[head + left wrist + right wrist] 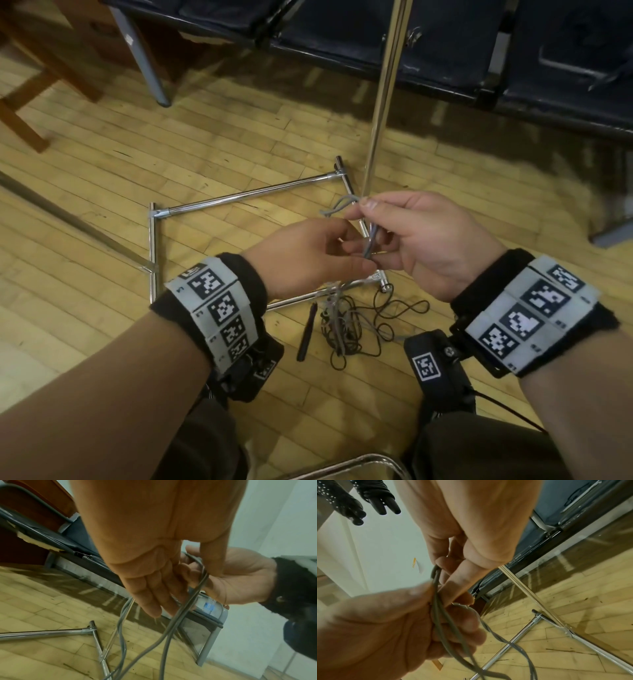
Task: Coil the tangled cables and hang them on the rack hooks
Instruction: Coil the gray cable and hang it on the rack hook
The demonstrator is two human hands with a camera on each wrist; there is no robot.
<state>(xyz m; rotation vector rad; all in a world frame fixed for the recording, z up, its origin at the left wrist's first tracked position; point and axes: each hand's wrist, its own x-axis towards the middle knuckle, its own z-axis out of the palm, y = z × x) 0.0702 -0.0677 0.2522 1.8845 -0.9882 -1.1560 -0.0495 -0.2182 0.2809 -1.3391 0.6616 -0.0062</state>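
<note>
- Nearest the head camera, two forearms are seen, each wrapped in a black wrist band (219,305) carrying grey plates with black-and-white square markers.
- The left hand (301,257) is held above the floor, fingers curled, and the grey cable (370,240) is pinched between its thumb and fingertips.
- The right hand (421,240) is held just right of the left, touching it; the same grey cable is pinched between its thumb and forefinger, with a small loop standing up at the far side of that grip.
- In the left wrist view, several grey strands (173,623) are seen hanging from the two hands toward the floor.
- In the right wrist view, the strands (440,618) are seen running across the left palm (376,628).
- A tangle of thin dark and grey cables (346,325) is spread on the wooden floor (102,192) below the hands, with a black stick-shaped item (306,334) lying just left of it.
- The chrome rack base (246,195) is laid out on the floor at the far side of the tangle, and an upright chrome pole (383,99) rises from its right side.
- Dark padded seats (376,31) on grey legs are ranged along the far edge.
</note>
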